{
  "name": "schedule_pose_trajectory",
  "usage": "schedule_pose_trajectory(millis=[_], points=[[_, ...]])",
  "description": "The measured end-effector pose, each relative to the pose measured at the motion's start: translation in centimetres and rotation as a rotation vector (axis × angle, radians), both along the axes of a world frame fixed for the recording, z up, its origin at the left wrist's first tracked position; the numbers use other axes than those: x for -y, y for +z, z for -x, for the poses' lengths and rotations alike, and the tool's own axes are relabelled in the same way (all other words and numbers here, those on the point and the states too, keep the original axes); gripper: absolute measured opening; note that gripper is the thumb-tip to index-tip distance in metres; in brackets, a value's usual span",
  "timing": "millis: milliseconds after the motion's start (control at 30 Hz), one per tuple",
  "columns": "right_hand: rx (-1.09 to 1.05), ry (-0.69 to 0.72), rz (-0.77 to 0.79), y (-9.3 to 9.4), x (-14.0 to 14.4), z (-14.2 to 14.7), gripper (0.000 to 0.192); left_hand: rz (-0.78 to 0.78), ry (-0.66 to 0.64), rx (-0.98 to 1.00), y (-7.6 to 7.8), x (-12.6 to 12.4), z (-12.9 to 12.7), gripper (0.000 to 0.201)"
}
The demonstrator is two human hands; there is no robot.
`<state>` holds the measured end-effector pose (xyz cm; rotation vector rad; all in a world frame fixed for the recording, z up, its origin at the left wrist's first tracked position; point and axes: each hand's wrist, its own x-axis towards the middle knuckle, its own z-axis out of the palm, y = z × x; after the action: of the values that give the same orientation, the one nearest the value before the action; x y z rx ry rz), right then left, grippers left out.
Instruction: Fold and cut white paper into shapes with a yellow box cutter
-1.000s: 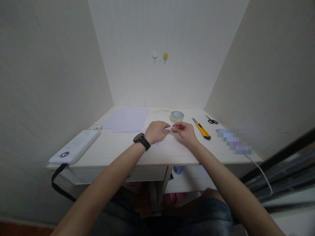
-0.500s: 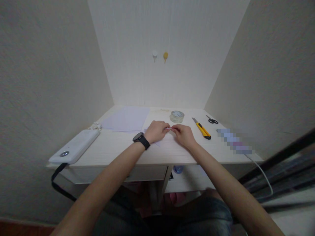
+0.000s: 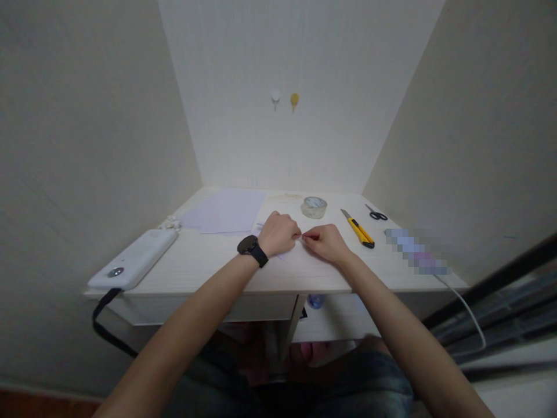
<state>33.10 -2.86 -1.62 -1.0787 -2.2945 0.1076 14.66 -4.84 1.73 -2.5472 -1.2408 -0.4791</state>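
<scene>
My left hand (image 3: 279, 234), with a black watch (image 3: 249, 246) on its wrist, is closed with the fingers curled under. Close against it, my right hand (image 3: 325, 241) pinches with thumb and forefinger. Between the two sets of fingertips shows a sliver of a thin whitish strip, probably paper; most of it is hidden. Part of a paper piece (image 3: 278, 255) lies on the desk under my left wrist. Just beyond my right hand stands a roll of clear tape (image 3: 314, 208).
White paper sheets (image 3: 230, 210) lie at the back left. A white device (image 3: 134, 258) with a black strap sits at the left edge. To the right are a yellow utility knife (image 3: 360, 231), black scissors (image 3: 376, 215) and a blurred-out phone-like object (image 3: 415, 251) with a white cable. Walls enclose the desk (image 3: 183, 273).
Both hands have come slightly nearer to me, and the fingertips have turned downward. Less of the thin strip shows between them. The view has shifted slightly.
</scene>
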Motion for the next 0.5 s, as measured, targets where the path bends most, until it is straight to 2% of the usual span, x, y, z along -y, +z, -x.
schedule_pose_trajectory(millis=[67,200,267,333,400,500], points=[[-0.014,-0.039,0.002,0.1,-0.3,-0.6,0.024,-0.019,0.016,-0.012,0.2,-0.1,0.2,0.022],[-0.104,-0.208,-0.019,0.0,-1.0,-1.8,0.021,-0.067,0.123,0.032,0.4,-0.7,1.2,0.022],[-0.165,-0.218,-0.005,-0.1,-1.1,-1.6,0.021,-0.066,0.155,0.08,0.3,-0.8,1.6,0.024],[-0.169,-0.17,0.019,-0.1,-1.0,-0.9,0.027,-0.06,0.116,0.077,0.2,-0.8,1.5,0.024],[-0.084,-0.128,0.018,-0.1,-0.6,0.0,0.032,-0.061,0.036,0.025,0.0,-0.6,1.1,0.023],[0.086,-0.123,-0.035,0.0,-0.2,0.9,0.024,-0.082,-0.027,-0.058,-0.2,-0.2,0.3,0.021]])
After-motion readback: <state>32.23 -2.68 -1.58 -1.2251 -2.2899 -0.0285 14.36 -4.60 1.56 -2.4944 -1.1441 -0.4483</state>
